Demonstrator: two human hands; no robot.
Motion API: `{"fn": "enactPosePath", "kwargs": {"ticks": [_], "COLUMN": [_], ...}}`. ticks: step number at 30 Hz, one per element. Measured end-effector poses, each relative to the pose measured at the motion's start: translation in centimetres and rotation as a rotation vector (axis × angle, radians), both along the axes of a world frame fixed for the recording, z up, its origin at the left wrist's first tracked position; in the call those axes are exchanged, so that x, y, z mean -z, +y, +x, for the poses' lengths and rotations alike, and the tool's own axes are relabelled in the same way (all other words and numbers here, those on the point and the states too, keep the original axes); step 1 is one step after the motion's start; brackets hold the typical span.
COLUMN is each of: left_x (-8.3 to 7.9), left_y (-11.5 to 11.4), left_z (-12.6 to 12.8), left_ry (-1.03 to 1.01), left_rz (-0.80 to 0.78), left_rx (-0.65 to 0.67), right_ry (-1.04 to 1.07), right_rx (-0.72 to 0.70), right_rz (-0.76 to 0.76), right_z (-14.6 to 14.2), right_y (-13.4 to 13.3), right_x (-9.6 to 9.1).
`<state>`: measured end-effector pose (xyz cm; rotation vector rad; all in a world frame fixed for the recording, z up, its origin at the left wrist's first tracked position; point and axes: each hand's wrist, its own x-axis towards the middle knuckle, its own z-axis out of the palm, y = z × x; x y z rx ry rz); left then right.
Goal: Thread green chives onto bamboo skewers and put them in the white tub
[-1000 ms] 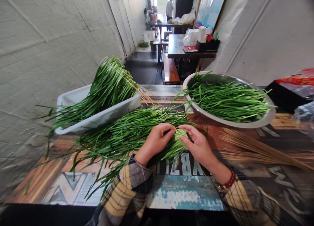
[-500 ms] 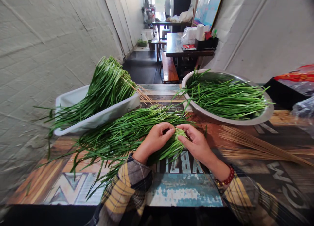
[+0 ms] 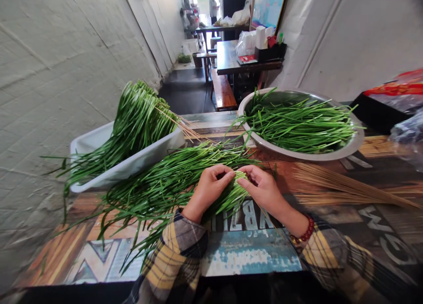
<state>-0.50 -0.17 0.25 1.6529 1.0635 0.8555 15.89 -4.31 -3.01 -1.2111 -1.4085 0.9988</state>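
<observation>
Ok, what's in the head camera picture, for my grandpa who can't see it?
A person's left hand and right hand hold pale ends of green leaves at a table. Behind sit a white tray and metal bowl with more leaves; thin sticks lie at right.

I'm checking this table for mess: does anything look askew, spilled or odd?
Only mild untidiness: greens trail over the left end of the white tray, and thin sticks lie fanned out at right rather than squared up. No clear spill or damage shows.
</observation>
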Motion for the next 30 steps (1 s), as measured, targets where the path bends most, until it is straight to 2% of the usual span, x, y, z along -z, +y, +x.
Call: {"fn": "enactPosePath", "kwargs": {"ticks": [6, 13, 20, 25, 30], "left_x": [-0.1, -0.2, -0.2, 0.0, 0.1], "left_y": [-0.1, -0.1, -0.3, 0.0, 0.2], "left_z": [0.0, 0.1, 0.3, 0.1, -0.2], "left_ry": [-0.01, 0.014, 0.008, 0.046, 0.099], "left_rz": [-0.06, -0.068, -0.054, -0.04, -0.032], "left_rx": [0.002, 0.011, -0.003, 0.09, 0.122], "right_ry": [0.043, 0.045, 0.014, 0.064, 0.036], "right_rx": [0.001, 0.079, 0.046, -0.011, 0.018], "right_rz": [0.021, 0.061, 0.072, 0.066, 0.025], "right_z": [-0.1, -0.4, -0.3, -0.2, 0.3], "right_y": [0.0, -0.1, 0.2, 0.1, 0.0], "right_x": [0.0, 0.2, 0.1, -0.5, -0.8]}}
